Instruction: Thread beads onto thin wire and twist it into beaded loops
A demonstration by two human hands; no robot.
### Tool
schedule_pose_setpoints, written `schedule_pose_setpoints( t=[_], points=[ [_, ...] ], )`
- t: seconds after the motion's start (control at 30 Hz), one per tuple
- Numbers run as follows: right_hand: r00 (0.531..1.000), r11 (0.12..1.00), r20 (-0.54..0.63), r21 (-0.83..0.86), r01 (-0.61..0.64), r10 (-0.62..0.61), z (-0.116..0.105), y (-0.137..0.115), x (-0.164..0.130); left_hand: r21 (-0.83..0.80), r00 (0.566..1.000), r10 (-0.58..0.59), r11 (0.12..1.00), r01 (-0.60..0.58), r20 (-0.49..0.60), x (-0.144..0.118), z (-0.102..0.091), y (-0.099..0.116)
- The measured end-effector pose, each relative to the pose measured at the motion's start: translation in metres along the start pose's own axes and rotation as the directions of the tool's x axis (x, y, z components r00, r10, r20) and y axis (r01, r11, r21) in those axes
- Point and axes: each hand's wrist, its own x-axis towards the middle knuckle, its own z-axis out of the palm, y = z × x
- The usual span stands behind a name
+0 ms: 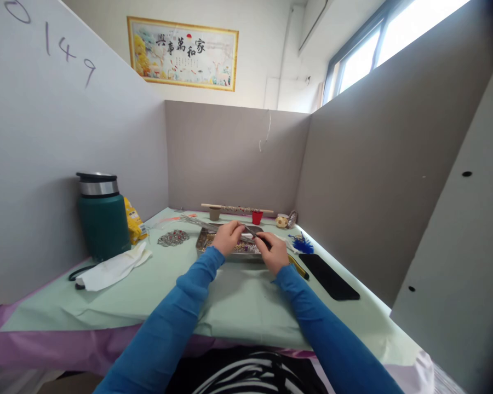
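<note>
My left hand [227,238] is closed in a pinch above the metal tray [199,246]; the small piece between its fingertips is too fine to make out. My right hand [276,255] is wrapped round slim dark pliers [250,231], whose tips point left and reach the left fingertips. Beneath both hands, the tray holds small gold, purple and clear beads [240,248]. A bundle of thin metal wires [199,221] lies across the tray's left rim, beside my left hand. Yellow-handled pliers [298,267] rest by my right wrist, partly hidden.
Left stand a green flask [102,224], a white tissue [115,268], a yellow packet [135,220] and a beaded chain pile [173,237]. Behind are a bead-wrapped stick [242,209] and red cup [257,218]. Right lie a blue tassel [303,244] and black phone [329,277]. Partitions enclose the table.
</note>
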Motion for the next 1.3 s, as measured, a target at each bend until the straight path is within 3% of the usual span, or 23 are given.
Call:
schedule_pose_setpoints(
  t=[0.2, 0.33, 0.4, 0.53, 0.7, 0.8, 0.87, 1.0, 1.1, 1.2, 1.3],
  points=[
    [0.999, 0.984, -0.036, -0.18, -0.01, 0.004, 0.012, -0.002, -0.004, 0.495, 0.999, 0.025, 0.869, -0.006, -0.032, -0.002, 0.004, 0.002],
    [0.998, 0.966, -0.062, -0.259, -0.017, 0.0, 0.017, -0.003, -0.003, 0.605, 0.997, -0.02, 0.794, 0.057, -0.068, -0.002, 0.011, 0.001],
    [0.998, 0.966, -0.061, -0.258, -0.029, 0.013, 0.017, -0.003, -0.002, 0.524, 0.996, -0.019, 0.849, 0.065, -0.092, -0.002, 0.012, 0.001],
    [0.997, 0.976, -0.055, -0.209, -0.061, 0.05, 0.014, -0.002, -0.001, 0.156, 0.994, -0.077, 0.984, 0.09, -0.083, 0.0, 0.011, 0.002],
    [0.996, 0.987, -0.046, -0.137, -0.086, 0.08, 0.01, -0.002, 0.0, -0.147, 0.974, -0.223, 0.963, 0.226, 0.041, 0.003, 0.006, 0.003],
    [0.993, 0.991, -0.03, -0.064, -0.117, 0.115, 0.009, -0.002, 0.0, -0.249, 0.97, -0.221, 0.939, 0.239, 0.098, 0.003, 0.006, 0.003],
    [0.986, 0.986, -0.007, -0.003, -0.164, 0.164, 0.009, -0.003, 0.0, -0.218, 0.981, -0.18, 0.957, 0.192, 0.075, 0.002, 0.007, 0.003],
    [0.957, 0.95, 0.054, 0.119, -0.29, 0.285, 0.012, -0.005, 0.001, 0.068, 0.993, -0.066, 0.995, 0.072, -0.099, 0.0, 0.012, 0.002],
    [0.948, 0.934, 0.071, 0.165, -0.316, 0.309, 0.014, -0.007, 0.001, 0.149, 0.986, -0.058, 0.986, 0.081, -0.155, -0.001, 0.014, 0.003],
    [0.957, 0.944, 0.067, 0.158, -0.288, 0.281, 0.014, -0.006, 0.001, -0.086, 0.975, -0.198, 0.978, 0.19, -0.099, 0.0, 0.012, 0.006],
    [0.961, 0.941, 0.056, 0.197, -0.276, 0.27, 0.012, -0.001, 0.003, -0.469, 0.933, -0.334, 0.808, 0.356, 0.132, 0.001, 0.005, 0.01]
  ],
)
